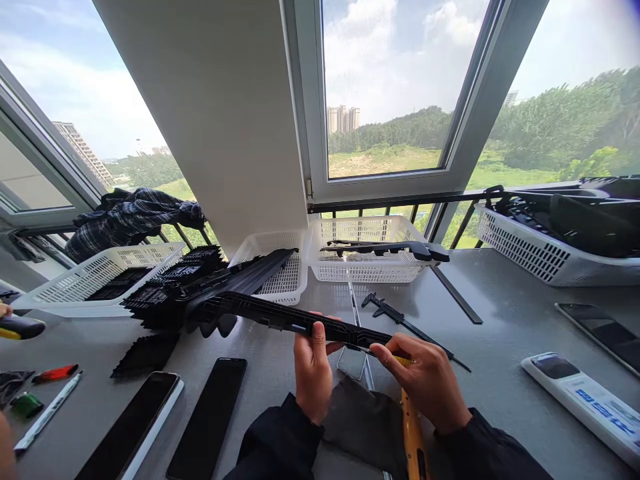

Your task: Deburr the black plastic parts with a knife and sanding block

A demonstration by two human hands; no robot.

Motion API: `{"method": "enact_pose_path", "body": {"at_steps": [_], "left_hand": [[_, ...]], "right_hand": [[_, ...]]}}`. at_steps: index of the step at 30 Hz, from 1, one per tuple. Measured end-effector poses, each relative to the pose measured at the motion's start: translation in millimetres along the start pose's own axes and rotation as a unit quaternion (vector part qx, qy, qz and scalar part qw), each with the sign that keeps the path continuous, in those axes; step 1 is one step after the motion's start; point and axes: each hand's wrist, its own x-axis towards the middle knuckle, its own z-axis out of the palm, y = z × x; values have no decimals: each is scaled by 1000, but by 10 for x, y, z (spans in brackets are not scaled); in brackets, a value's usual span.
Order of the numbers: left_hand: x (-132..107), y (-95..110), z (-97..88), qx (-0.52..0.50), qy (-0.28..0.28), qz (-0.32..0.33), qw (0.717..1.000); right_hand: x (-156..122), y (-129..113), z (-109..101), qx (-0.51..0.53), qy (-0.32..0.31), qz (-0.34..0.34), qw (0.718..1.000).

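My left hand [313, 367] is closed around a long black plastic strip [260, 315] that stretches up and to the left over the grey table [505, 333]. My right hand [425, 380] pinches the strip's right end, and a yellow-handled tool [413, 433] runs down from under that hand. Whether the right fingers grip the tool or the strip is hard to tell. Both sleeves are black. A dark cloth [365, 420] lies under my wrists.
Several white mesh baskets [367, 250] with black parts stand along the window rail. A black caliper [400, 319] and a metal ruler lie mid-table. Two phones [135, 427] lie front left, a white remote [585, 400] at right. Another person's hand holds a yellow tool [17, 327] at far left.
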Motion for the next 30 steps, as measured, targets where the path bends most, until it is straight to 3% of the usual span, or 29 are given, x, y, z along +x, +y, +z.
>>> {"method": "enact_pose_path", "body": {"at_steps": [8, 30], "left_hand": [[-5, -16, 10, 5, 27, -6, 1000], [-7, -102, 7, -18, 56, -21, 998]], "right_hand": [[18, -12, -22, -3, 5, -27, 1000], [9, 45, -21, -47, 66, 28, 996]]}}
